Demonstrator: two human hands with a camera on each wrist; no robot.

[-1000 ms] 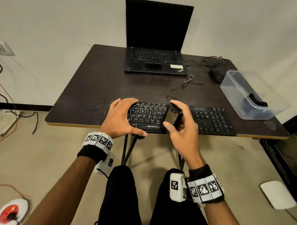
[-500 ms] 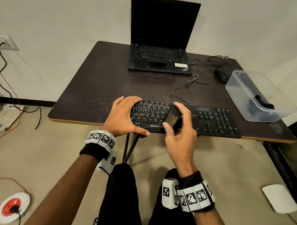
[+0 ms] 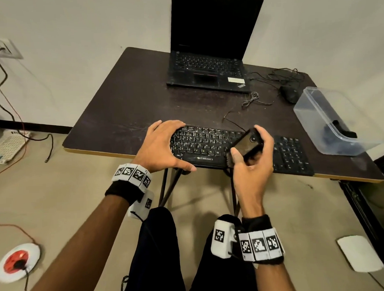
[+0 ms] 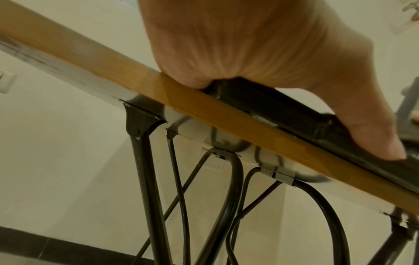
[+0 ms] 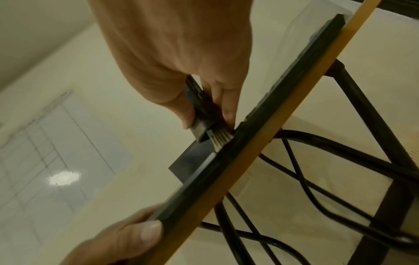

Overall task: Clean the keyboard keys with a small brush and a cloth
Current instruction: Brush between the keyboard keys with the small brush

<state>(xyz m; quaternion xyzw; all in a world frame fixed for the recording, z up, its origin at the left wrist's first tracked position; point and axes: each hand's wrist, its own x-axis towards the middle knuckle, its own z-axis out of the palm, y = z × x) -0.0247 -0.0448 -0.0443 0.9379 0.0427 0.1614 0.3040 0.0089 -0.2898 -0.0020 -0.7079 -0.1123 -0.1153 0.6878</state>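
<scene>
A: Head view first: why does the left hand (image 3: 162, 146) sit over the left end of the keyboard (image 3: 208, 144)?

B: It looks like a brace. The fingers curve over the far edge of the keyboard and the thumb lies along its near edge, so the hand grips that end. Judging by this, the grip stops the keyboard from sliding on the table (image 3: 128, 108) while it is brushed. The left wrist view agrees: the palm (image 4: 249, 44) rests on the corner of the keyboard (image 4: 267, 100), right at the wooden front edge of the table (image 4: 158, 89).

A: And the right hand (image 3: 251, 163)?

B: It pinches the small brush (image 3: 244, 144), thumb on one flat side and fingers curled round the other. The brush is over the middle of the keyboard, towards its near edge. In the right wrist view the pale bristles (image 5: 221, 140) point down and meet the near edge of the keyboard (image 5: 260, 129).

A: Why that angle?

B: The bristles point at the keys while the body of the brush tilts up and away, probably so that the tips reach between the keys and flick dust towards the person.

A: Where is the cloth?

B: Not certain. Right of the keyboard stands a clear plastic box (image 3: 316, 110) with something dark inside; that may be the cloth, but it cannot be told. Behind the keyboard are an open laptop (image 3: 207, 64) and a mouse (image 3: 290, 94).
</scene>
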